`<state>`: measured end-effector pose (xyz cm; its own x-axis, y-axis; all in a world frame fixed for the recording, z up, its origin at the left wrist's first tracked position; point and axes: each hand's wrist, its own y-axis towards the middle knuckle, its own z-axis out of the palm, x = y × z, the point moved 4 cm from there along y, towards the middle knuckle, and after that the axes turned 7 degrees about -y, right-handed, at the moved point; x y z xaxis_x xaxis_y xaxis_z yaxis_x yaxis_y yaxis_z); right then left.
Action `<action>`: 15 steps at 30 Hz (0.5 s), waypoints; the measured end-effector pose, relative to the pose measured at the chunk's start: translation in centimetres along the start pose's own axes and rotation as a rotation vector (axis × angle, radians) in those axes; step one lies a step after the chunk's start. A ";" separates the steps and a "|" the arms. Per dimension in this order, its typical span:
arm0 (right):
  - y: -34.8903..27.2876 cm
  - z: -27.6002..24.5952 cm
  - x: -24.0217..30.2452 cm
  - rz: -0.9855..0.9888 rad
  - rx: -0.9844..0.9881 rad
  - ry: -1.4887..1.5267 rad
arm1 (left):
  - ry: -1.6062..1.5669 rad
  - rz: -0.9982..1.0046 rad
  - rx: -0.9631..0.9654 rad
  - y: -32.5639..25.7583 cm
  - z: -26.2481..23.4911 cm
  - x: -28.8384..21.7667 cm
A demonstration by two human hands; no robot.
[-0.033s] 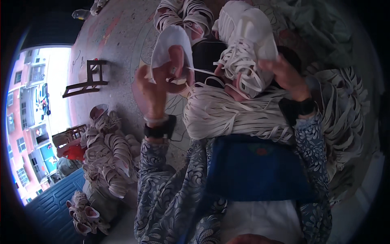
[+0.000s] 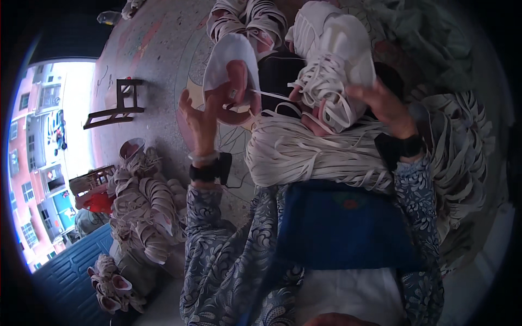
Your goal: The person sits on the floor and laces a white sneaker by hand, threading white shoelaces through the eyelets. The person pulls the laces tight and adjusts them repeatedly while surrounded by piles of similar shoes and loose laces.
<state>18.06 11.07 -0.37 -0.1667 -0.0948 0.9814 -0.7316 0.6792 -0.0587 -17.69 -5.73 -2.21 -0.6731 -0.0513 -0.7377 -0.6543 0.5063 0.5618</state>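
Note:
Beside the white shoe upper with a pink lining, my left hand has its fingers spread. Its thumb side is close to the upper's lower left edge; whether they touch I cannot tell. A white lace runs from that upper to the right. My right hand lies with outstretched fingers against the right side of a stack of white shoe uppers. Loops of white lace hang over the stack's front. Below both, a thick bundle of pale laces rests across my lap.
More bundled uppers are at the far side. Heaps of uppers stand on the left, near a small dark wooden stool lying on the speckled floor. Another lace pile is on the right, below green cloth.
My left hand has shifted slightly left, and its fingers have spread away from the pink-lined upper. My right hand stays nearly in place.

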 end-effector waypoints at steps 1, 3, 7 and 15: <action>-0.6 0.8 0.0 0.076 0.010 0.132 | -0.175 -0.206 0.205 0.0 0.1 3.2; -0.4 0.3 0.0 0.050 -0.010 0.059 | -0.542 -0.611 0.618 -1.0 1.0 5.8; 2.1 -1.5 0.7 -0.136 -0.166 -0.019 | -0.219 -0.410 0.450 -2.8 2.0 -0.9; 6.3 3.1 5.7 0.077 -0.242 0.343 | 0.018 0.175 0.362 -6.9 0.1 -6.9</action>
<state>10.49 12.54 4.35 0.0448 0.1824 0.9822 -0.5425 0.8300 -0.1294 -8.47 -8.78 -1.02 -0.7716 0.0489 -0.6342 -0.3680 0.7790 0.5077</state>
